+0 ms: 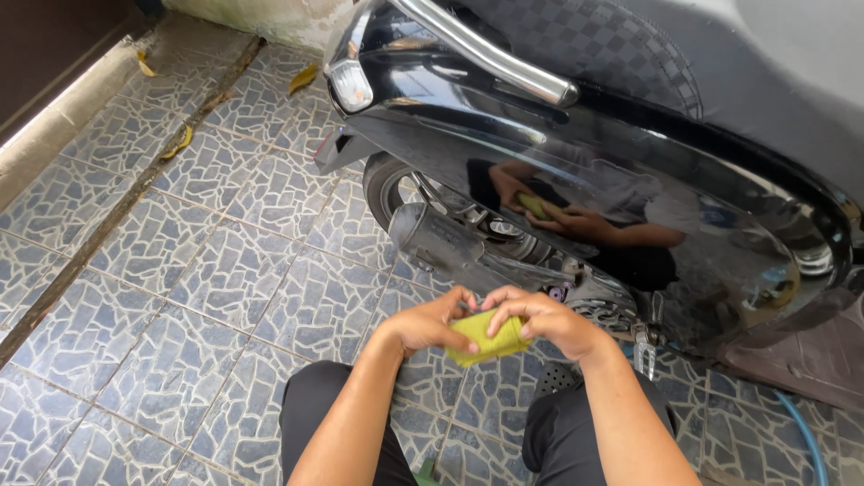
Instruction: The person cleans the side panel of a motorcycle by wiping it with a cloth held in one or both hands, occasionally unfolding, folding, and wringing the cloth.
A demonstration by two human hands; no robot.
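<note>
Cloth (490,337), yellow-green, folded small, sits pinched between both hands above the knees: left hand (430,322) grips one end, right hand (544,319) clamps over the other, prob. to keep it compact. Beyond: exhaust (441,241), rear wheel (389,191), glossy black scooter panel (576,180) w/ hands reflected.

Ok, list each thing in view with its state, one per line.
Left hand: closed on the cloth's left end.
Right hand: closed over the cloth's right end.
Yellow-green cloth: folded, held off the floor by both hands.
Black scooter: parked, glossy panel reflecting the hands.
Blue hose: lying on the floor.
Tiled floor: patterned, a few yellow leaves.
</note>
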